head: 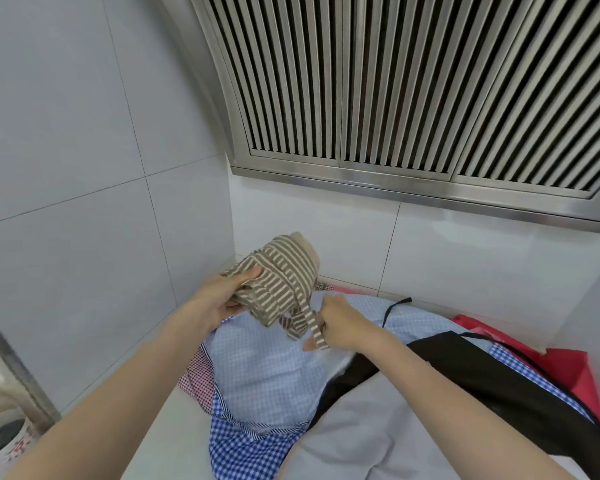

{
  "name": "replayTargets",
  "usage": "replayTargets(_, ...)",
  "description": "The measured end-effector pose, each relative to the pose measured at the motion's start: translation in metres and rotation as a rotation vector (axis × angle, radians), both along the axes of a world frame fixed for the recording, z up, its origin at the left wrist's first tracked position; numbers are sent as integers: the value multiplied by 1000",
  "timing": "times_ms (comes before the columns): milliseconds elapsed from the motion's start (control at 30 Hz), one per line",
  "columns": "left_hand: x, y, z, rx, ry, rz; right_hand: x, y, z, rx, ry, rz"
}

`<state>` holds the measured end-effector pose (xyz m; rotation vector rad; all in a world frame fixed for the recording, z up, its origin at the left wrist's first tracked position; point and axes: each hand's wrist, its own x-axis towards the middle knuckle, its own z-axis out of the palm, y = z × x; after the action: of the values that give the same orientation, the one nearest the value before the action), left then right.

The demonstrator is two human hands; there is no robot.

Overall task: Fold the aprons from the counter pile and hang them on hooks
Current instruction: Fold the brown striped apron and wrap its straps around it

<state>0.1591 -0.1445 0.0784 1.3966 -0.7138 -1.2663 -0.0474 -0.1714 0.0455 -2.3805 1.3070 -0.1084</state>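
Both hands hold a striped apron above the counter pile. Left hand grips the rolled bundle, thumb on top. Right hand pinches a strap that hangs from the bundle, possibly wound round it. Gingham, black and grey aprons lie beneath, under the steel hood.
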Motion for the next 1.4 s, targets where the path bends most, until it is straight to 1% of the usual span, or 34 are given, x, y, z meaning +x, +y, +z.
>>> replayTargets(67, 6, 0, -3, 24, 14, 9, -6, 5, 16, 248, -241, 16)
replayTargets(133, 13, 0, -4, 48, 53, 22, -12, 10, 34, 441, -570, -68)
replayTargets(200, 19, 2, -6, 57, 76, 22, -20, 12, 49, 590, -945, -137)
replayTargets(300, 19, 4, -8, 64, 35, -79, -24, 9, 69, 774, -1432, -305)
replayTargets(333, 17, 4, -7, 70, 13, -105, -25, 4, 72, 850, -1558, -350)
replayTargets(367, 15, 4, -6, 76, -23, -118, -25, 1, 75, 925, -1637, -378)
replayTargets(400, 14, 4, -4, 82, -68, -123, -26, -5, 73, 963, -1652, -381)
replayTargets(500, 16, 3, 0, 53, -156, -131, -37, -13, 71, 930, -1535, -336)
replayTargets(533, 18, 1, 0, 27, -154, -121, -43, -15, 68, 889, -1443, -308)
replayTargets(567, 21, 1, 1, -5, -131, -104, -47, -14, 65, 835, -1293, -270)
replayTargets(633, 24, 0, 7, -72, -59, -80, -51, -10, 59, 776, -887, -167)
replayTargets(700, 20, 0, 16, -126, -24, -104, -48, -6, 56, 817, -495, -63)
replayTargets(767, 13, 4, 24, -159, -65, -144, -38, 1, 57, 828, -207, -19)
replayTargets(800, 11, 6, 27, -177, -91, -156, -33, 2, 57, 790, -132, -43)
replayTargets(833, 8, 7, 29, -198, -110, -171, -31, 1, 55, 705, -108, -96)
replayTargets(967, -1, 13, 33, -285, -85, -258, -22, -14, 40, 145, -187, -383)
replayTargets(1000, -5, 14, 33, -307, -48, -272, -19, -16, 36, 48, -249, -492)
replayTargets(1033, -10, 15, 33, -333, -6, -272, -16, -18, 33, 3, -369, -601)
replayTargets(1067, -15, 16, 32, -359, 28, -266, -12, -21, 30, 45, -553, -718)
replayTargets(1100, -20, 16, 30, -377, 56, -258, -9, -21, 30, 139, -788, -820)
replayTargets(1133, -23, 17, 27, -387, 79, -253, -6, -26, 29, 265, -1013, -889)
replayTargets(1167, -26, 17, 24, -390, 101, -248, -4, -29, 30, 383, -1173, -919)
replayTargets(1233, -28, 16, 19, -394, 149, -239, -2, -37, 36, 599, -1550, -920)
replayTargets(1300, -29, 15, 17, -386, 209, -214, -6, -43, 51, 718, -1994, -754)
replayTargets(1333, -28, 13, 18, -372, 235, -201, -10, -45, 60, 701, -2093, -677)
replayTargets(1367, -28, 11, 19, -351, 258, -191, -12, -44, 67, 702, -2139, -567)
replayTargets(1400, -28, 10, 22, -317, 274, -188, -12, -40, 74, 673, -2103, -480)
